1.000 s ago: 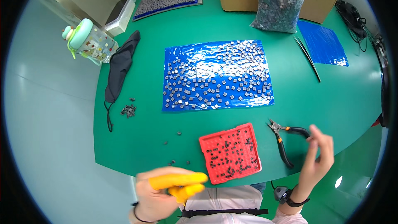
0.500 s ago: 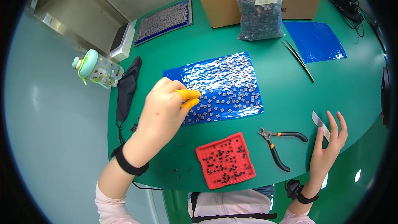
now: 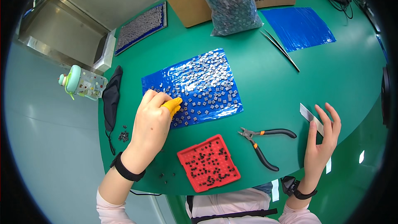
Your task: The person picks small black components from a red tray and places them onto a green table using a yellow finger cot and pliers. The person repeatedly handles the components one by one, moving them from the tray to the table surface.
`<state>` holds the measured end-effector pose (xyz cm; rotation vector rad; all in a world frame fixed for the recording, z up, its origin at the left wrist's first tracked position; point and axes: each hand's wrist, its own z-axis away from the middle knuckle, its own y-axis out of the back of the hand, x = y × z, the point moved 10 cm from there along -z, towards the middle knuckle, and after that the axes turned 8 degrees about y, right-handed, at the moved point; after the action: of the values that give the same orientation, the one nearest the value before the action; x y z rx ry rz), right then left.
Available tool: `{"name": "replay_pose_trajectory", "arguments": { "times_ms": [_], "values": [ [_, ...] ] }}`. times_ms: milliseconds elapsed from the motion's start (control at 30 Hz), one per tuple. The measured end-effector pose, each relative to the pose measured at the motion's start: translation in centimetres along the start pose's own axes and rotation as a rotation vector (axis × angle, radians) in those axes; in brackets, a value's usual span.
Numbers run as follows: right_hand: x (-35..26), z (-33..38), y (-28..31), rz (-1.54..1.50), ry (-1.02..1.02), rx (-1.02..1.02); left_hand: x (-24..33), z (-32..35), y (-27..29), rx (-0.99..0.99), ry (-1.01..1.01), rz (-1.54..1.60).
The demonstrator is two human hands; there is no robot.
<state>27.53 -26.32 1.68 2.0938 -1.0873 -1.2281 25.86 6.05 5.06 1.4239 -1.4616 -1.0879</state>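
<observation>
Left hand (image 3: 152, 123), fingertips in yellow cots, pinches at tiny chips (image 3: 199, 87) on the blue sheet (image 3: 166, 84), twelve o'clock of the red tray (image 3: 208, 163). The chips look light and slippery; take one by its edges. Right hand (image 3: 321, 141) loosely holds a strip (image 3: 311, 117).

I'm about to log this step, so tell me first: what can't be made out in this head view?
- Left hand: its yellow-capped fingertips press on the blue sheet; whether they grip one of the small squares is hidden by the hand itself.
- Red tray: the dark bits in it are too small to identify.
- Cardboard box: cut off by the top edge.
- Right hand: the far end of its thin strip sits behind the fingers.
</observation>
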Motion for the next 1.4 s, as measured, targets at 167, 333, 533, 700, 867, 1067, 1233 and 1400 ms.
{"name": "replay_pose_trajectory", "arguments": {
  "times_ms": [167,333,533,700,867,1067,1233,1400],
  "values": [
    [0.3,0.0,0.0,-0.021,-0.025,-0.005,0.2,0.0,0.2,0.017,0.011,0.054],
    [0.0,0.0,-0.1,0.002,0.017,-0.015,-0.5,0.2,1.3,0.029,0.053,0.061],
    [-0.9,0.3,-0.6,-0.072,0.114,-0.07,-3.1,2.4,4.2,-0.003,0.172,0.083],
    [-5.8,2.1,-2.5,-0.175,0.454,-0.451,-3.9,7.1,5.0,-0.153,0.357,0.106],
    [-7.8,3.0,-3.7,-0.098,0.506,-0.52,-5.9,12.8,4.4,-0.234,0.621,0.196],
    [-8.5,3.1,-4.3,0.032,0.484,-0.486,-5.5,14.7,3.0,-0.184,0.638,0.342],
    [-10.1,3.2,-5.2,0.174,0.507,-0.514,-4.9,13.9,2.5,-0.257,0.482,0.251],
    [-10.3,3.5,-5.2,0.161,0.472,-0.455,-4.6,13.8,2.9,-0.266,0.418,0.225]
  ]
}}
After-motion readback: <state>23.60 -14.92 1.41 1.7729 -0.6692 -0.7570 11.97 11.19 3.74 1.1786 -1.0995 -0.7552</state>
